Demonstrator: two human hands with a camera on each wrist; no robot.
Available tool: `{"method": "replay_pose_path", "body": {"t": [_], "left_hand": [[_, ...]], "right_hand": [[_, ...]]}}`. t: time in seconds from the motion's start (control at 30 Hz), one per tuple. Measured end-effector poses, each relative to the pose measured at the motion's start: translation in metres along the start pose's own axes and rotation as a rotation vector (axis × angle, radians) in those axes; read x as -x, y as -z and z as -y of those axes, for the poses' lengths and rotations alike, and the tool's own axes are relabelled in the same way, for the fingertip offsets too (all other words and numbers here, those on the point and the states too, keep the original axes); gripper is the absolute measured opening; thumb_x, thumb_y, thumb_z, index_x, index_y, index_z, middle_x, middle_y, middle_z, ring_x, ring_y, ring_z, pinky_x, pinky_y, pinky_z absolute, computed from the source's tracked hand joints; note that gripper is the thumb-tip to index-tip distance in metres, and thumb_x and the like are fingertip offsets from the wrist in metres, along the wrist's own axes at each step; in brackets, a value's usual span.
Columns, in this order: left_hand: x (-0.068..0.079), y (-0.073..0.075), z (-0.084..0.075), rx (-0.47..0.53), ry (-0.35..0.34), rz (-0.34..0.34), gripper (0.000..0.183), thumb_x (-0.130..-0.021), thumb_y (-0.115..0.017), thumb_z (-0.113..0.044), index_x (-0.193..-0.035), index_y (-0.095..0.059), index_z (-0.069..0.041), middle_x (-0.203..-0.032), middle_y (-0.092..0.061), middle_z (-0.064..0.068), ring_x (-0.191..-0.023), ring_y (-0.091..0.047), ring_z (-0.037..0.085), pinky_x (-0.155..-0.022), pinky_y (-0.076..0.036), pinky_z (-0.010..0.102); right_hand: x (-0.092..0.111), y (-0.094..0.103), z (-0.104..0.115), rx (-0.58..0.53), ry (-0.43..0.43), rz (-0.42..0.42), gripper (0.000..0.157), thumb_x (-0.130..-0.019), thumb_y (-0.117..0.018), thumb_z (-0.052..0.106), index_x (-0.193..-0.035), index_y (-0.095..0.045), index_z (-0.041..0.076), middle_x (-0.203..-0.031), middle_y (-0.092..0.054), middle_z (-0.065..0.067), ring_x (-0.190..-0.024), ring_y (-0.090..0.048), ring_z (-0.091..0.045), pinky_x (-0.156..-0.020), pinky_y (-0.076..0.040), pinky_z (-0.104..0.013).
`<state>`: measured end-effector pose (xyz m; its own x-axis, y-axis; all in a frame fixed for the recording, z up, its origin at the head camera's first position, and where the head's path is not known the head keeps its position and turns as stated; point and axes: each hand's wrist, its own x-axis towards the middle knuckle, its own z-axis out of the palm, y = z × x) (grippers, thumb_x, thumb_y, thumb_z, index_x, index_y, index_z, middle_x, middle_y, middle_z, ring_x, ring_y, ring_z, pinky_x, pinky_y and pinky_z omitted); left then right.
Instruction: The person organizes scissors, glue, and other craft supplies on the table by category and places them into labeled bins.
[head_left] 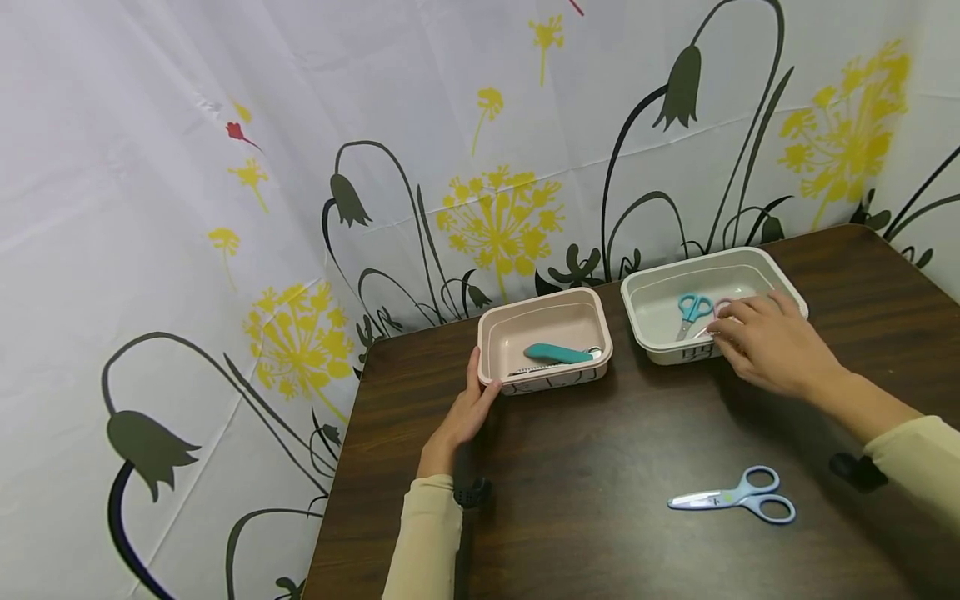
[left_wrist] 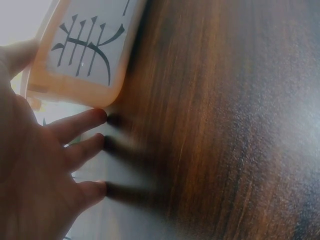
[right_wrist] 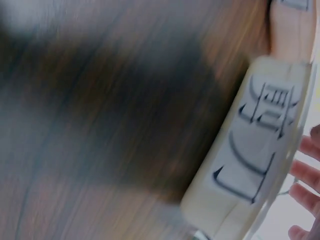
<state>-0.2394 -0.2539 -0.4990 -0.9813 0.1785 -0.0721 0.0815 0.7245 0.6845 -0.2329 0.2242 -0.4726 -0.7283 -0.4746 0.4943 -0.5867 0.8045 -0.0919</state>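
My left hand [head_left: 465, 410] rests at the left end of a pink bin [head_left: 517, 329], thumb by its front corner and fingers fairly straight. In that bin lie a teal-handled tool [head_left: 557, 353] and a thin metal piece with a ridged edge. My right hand [head_left: 780, 346] hovers over the front rim of a white bin [head_left: 660, 287], fingers spread and loosely bent, holding nothing visible. Beside its fingertips in the bin are small teal scissors [head_left: 693, 308] and pink-handled scissors [head_left: 722, 306], the latter partly hidden by the hand. Light blue scissors [head_left: 731, 499] lie closed on the table.
Both bins stand at the back of a dark wooden table [head_left: 585, 467], a narrow gap between them. Each has a label with black characters, such as the white bin's label [right_wrist: 260, 135]. A flower-printed curtain [head_left: 420, 100] hangs right behind the table edge.
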Motion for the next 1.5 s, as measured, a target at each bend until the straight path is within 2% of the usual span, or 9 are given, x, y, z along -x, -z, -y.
{"method": "replay_pose_path", "body": {"t": [0.13,0.3,0.43,0.67,0.77,1.0,1.2,1.37,1.5], "left_hand": [[0.0,0.001,0.0,0.007,0.0,-0.008,0.075,-0.102,-0.041,-0.05,-0.157,0.006,-0.031,-0.155,-0.03,0.022,-0.128,-0.045,0.046,-0.104,-0.032,0.06],[0.0,0.0,0.002,0.004,0.007,-0.004,0.074,-0.103,-0.042,-0.046,-0.158,0.005,-0.029,-0.155,-0.03,0.023,-0.128,-0.045,0.046,-0.103,-0.033,0.061],[0.001,0.0,0.002,0.005,0.005,-0.001,0.075,-0.103,-0.041,-0.048,-0.158,0.005,-0.029,-0.155,-0.029,0.022,-0.128,-0.045,0.046,-0.104,-0.032,0.06],[0.002,0.0,0.002,-0.005,-0.005,-0.01,0.076,-0.102,-0.041,-0.051,-0.158,0.005,-0.028,-0.153,-0.033,0.024,-0.127,-0.046,0.045,-0.103,-0.033,0.059],[0.002,0.0,0.003,-0.003,0.001,-0.006,0.076,-0.102,-0.041,-0.051,-0.157,0.006,-0.031,-0.154,-0.032,0.023,-0.127,-0.046,0.045,-0.104,-0.033,0.059],[0.001,-0.001,0.001,0.004,0.008,-0.003,0.075,-0.102,-0.041,-0.05,-0.157,0.006,-0.031,-0.155,-0.03,0.023,-0.128,-0.045,0.045,-0.104,-0.033,0.059],[0.0,-0.001,0.0,0.001,0.0,0.0,0.076,-0.102,-0.04,-0.052,-0.158,0.006,-0.03,-0.155,-0.03,0.023,-0.128,-0.045,0.045,-0.104,-0.033,0.059],[0.001,-0.001,0.0,0.0,-0.004,-0.003,0.076,-0.102,-0.041,-0.051,-0.158,0.006,-0.03,-0.155,-0.03,0.022,-0.128,-0.045,0.045,-0.104,-0.033,0.059],[0.001,-0.001,-0.001,0.005,-0.002,0.002,0.075,-0.102,-0.04,-0.052,-0.157,0.007,-0.032,-0.156,-0.028,0.021,-0.129,-0.045,0.044,-0.104,-0.033,0.059]], "right_hand": [[0.0,0.002,0.021,-0.046,0.059,-0.057,0.027,-0.082,-0.071,0.02,-0.106,-0.073,0.008,-0.108,-0.065,-0.011,-0.108,-0.053,-0.035,-0.097,-0.03,-0.059],[0.012,0.004,0.05,-0.067,0.131,-0.043,0.032,-0.079,-0.074,0.023,-0.108,-0.072,0.009,-0.107,-0.064,-0.008,-0.104,-0.055,-0.032,-0.093,-0.033,-0.056],[0.027,0.006,0.071,-0.074,0.166,0.032,0.037,-0.078,-0.076,0.026,-0.112,-0.072,0.011,-0.108,-0.063,-0.006,-0.102,-0.057,-0.029,-0.092,-0.036,-0.054],[0.062,0.002,0.096,-0.125,0.21,0.245,0.055,-0.078,-0.079,0.044,-0.123,-0.067,0.015,-0.113,-0.06,-0.001,-0.104,-0.056,-0.027,-0.09,-0.041,-0.055],[0.074,0.0,0.103,-0.147,0.227,0.278,0.06,-0.076,-0.08,0.048,-0.123,-0.066,0.014,-0.111,-0.058,0.001,-0.101,-0.056,-0.025,-0.087,-0.044,-0.053],[0.092,-0.005,0.111,-0.132,0.241,0.285,0.062,-0.065,-0.088,0.039,-0.117,-0.068,0.012,-0.106,-0.057,0.002,-0.095,-0.057,-0.021,-0.079,-0.048,-0.05],[0.101,-0.007,0.113,-0.136,0.209,0.222,0.046,-0.063,-0.089,0.028,-0.103,-0.071,0.012,-0.102,-0.058,0.002,-0.09,-0.058,-0.02,-0.075,-0.051,-0.049],[0.104,-0.011,0.113,-0.153,0.211,0.169,0.032,-0.063,-0.089,0.021,-0.089,-0.07,0.017,-0.092,-0.052,0.009,-0.08,-0.051,-0.011,-0.064,-0.051,-0.038],[0.103,-0.012,0.113,-0.152,0.217,0.154,0.029,-0.062,-0.09,0.019,-0.082,-0.069,0.021,-0.088,-0.049,0.012,-0.075,-0.047,-0.007,-0.058,-0.045,-0.032]]}}
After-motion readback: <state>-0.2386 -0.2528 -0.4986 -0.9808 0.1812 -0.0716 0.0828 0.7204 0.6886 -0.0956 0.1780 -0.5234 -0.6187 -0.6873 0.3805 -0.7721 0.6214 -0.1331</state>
